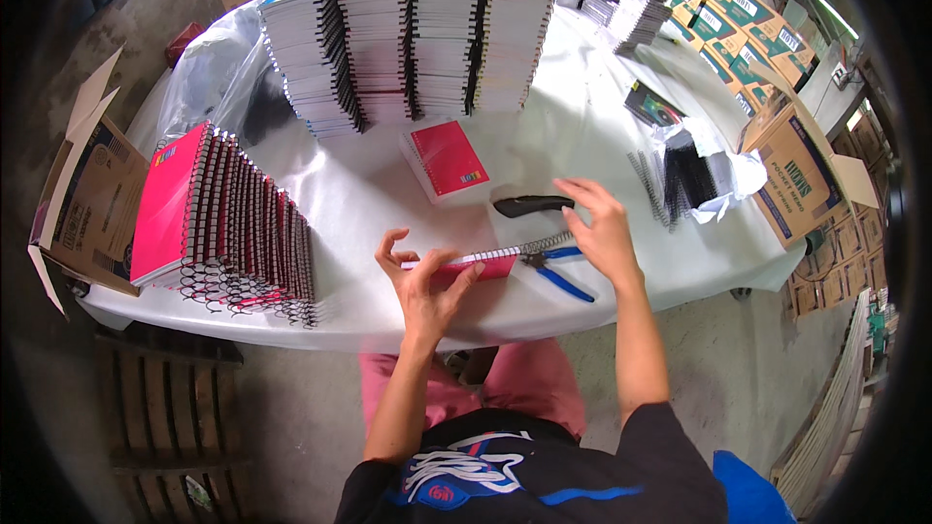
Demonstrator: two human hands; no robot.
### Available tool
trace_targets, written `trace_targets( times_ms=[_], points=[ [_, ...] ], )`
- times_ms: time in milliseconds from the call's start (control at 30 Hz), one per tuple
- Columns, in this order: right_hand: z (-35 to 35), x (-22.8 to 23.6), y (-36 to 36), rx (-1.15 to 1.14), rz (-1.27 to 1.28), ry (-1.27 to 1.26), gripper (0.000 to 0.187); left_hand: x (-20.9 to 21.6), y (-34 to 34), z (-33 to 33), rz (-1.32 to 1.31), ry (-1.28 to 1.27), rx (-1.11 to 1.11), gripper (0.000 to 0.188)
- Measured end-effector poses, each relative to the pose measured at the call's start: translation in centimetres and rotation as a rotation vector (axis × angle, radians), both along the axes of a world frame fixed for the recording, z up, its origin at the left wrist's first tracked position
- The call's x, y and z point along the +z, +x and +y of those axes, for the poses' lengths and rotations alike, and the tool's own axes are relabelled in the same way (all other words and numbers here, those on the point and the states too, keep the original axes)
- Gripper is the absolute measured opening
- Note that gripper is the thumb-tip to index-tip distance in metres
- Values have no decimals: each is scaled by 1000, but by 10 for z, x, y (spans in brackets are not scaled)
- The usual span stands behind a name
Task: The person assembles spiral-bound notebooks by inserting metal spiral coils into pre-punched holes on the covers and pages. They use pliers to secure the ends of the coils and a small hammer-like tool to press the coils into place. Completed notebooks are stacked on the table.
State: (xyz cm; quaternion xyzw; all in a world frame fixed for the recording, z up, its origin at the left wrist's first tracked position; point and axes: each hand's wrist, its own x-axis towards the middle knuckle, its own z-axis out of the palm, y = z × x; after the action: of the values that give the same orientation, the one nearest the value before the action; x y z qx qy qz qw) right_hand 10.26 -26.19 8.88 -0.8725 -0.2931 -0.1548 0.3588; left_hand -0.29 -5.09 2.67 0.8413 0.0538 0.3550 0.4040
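Observation:
My left hand grips a small red notebook, held on edge near the table's front with its punched edge upward. A dark wire spiral runs along that edge and sticks out past its right end. My right hand is beside the spiral's free end, thumb and fingers apart; whether it touches the wire I cannot tell. Blue-handled pliers lie just right of the notebook. A black curved tool, its kind unclear, lies beyond the spiral. Farther back, another red notebook lies flat.
Spiral-bound red notebooks are stacked at left beside an open carton. Tall notebook stacks stand at the back. Loose black spirals lie in white wrapping at right, near another open carton. The white-covered table ends close before me.

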Motion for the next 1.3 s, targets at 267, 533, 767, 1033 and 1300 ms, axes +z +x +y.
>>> trace_targets(
  times_ms=[267, 533, 767, 1033, 1300],
  points=[
    [53, -11, -55, 221, -85, -160, 23, -4, -2, -16, -51, -87, 9, 40],
    [59, -8, -52, 259, -230, -421, 19, -4, -4, -11, -6, -36, -11, 40],
    [75, -11, -66, 57, -163, -287, 24, -3, -4, -11, -18, 28, -16, 39],
    [59, 3, -42, 265, 387, -182, 19, -5, -6, 6, -14, 21, -102, 48],
    [-8, -34, 49, 197, 99, -349, 35, -2, -4, 14, -42, -125, -282, 59]
  ],
)
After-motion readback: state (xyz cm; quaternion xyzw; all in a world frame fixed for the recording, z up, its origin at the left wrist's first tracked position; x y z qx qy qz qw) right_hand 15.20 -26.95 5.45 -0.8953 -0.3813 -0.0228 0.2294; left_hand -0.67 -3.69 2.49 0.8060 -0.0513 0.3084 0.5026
